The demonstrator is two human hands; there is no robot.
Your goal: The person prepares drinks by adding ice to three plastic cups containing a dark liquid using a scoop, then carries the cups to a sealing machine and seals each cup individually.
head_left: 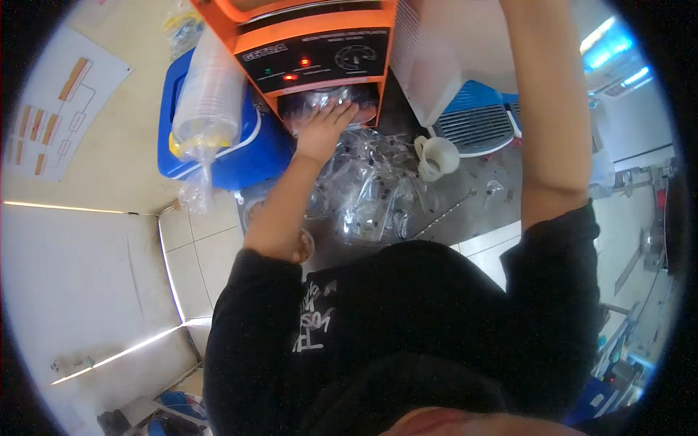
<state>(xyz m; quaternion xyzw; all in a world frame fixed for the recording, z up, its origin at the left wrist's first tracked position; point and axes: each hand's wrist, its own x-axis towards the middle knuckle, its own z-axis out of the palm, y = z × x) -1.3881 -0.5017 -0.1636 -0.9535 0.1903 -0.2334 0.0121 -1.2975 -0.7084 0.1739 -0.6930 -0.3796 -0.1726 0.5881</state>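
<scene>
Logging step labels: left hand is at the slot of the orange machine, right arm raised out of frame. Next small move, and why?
Probably draw the left hand back out of the orange machine: its fingers rest on a clear plastic item in the lit slot. The right hand is out of view, so that arm's role cannot be judged.

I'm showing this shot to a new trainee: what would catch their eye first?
The orange machine at top centre stands out, its small lamps lit, with the left hand pressed into its lower opening. Left of it, a bagged stack of clear plastic cups rests on a blue cooler box. The right arm reaches up out of view past a white box, so that hand is unseen.
</scene>
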